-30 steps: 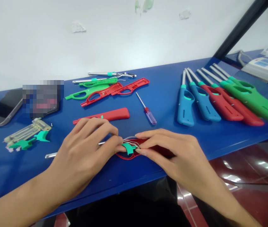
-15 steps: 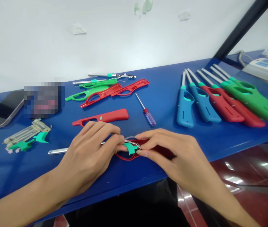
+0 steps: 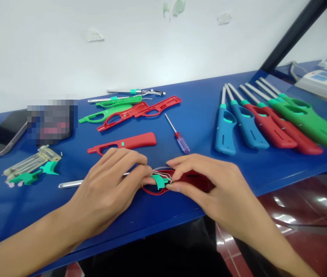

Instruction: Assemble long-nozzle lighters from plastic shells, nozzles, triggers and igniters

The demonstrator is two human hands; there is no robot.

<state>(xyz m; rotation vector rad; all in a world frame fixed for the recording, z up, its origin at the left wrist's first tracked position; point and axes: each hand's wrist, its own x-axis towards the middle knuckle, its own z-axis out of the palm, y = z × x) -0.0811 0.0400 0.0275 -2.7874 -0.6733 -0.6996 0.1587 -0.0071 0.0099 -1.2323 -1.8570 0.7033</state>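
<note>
A green trigger piece [image 3: 160,181] sits over an open red lighter shell [image 3: 192,180] near the table's front edge. Fingers of my left hand [image 3: 117,184] are closed on the trigger piece from the left, and a metal tube [image 3: 70,184] sticks out on the far side of that hand. Thumb and index finger of my right hand [image 3: 209,179] pinch at the thin white wires [image 3: 163,174] just right of the trigger. The fingertips hide part of the wires. Behind my left hand lies a red shell half [image 3: 137,141].
A screwdriver [image 3: 182,142] lies mid-table. Several assembled lighters [image 3: 225,134] stand in a row at right. Loose green and red shells [image 3: 123,114] lie at the back. At left are clear parts [image 3: 26,165], green triggers [image 3: 49,167] and a phone [image 3: 3,132].
The back of my right hand has risen slightly, and its index finger has shifted a little at the wires. My left hand has hardly moved.
</note>
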